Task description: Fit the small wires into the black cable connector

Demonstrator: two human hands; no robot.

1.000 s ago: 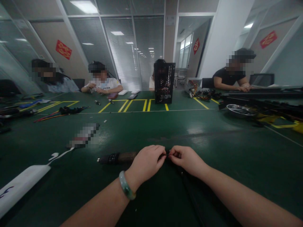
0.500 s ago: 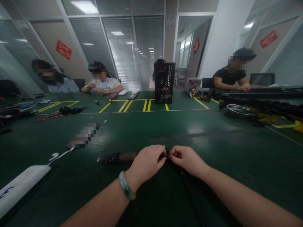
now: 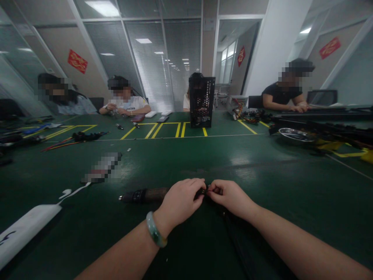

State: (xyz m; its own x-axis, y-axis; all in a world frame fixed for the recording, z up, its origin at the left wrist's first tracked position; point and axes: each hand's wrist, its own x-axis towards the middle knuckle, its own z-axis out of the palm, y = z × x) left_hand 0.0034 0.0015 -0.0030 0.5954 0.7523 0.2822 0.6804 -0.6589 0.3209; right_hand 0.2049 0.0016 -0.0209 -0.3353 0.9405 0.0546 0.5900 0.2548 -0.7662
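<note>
A dark cylindrical tool [image 3: 154, 195] with a brown body, a black ringed collar and a small metal tip lies on the green table, its tip pointing left. My left hand [image 3: 184, 197], with a green bangle at the wrist, is closed over the tool's right end. The thumb and fingers of my right hand [image 3: 227, 194] are pinched together right beside the left fingertips. Between the hands shows a small dark part [image 3: 203, 191], too small to name. Below my right hand a thin black rod or cable [image 3: 236, 241] runs toward me.
At left lie a white power strip [image 3: 27, 229] with its cord and a blurred-out phone-like item [image 3: 105, 165]. Ahead stands a black computer case [image 3: 202, 103]. Cables [image 3: 84, 135] lie far left, black parts [image 3: 320, 130] far right. Several people sit across the table.
My hands keep almost the same place and grip. The fingertips shift only very slightly, and the whole view moves a little.
</note>
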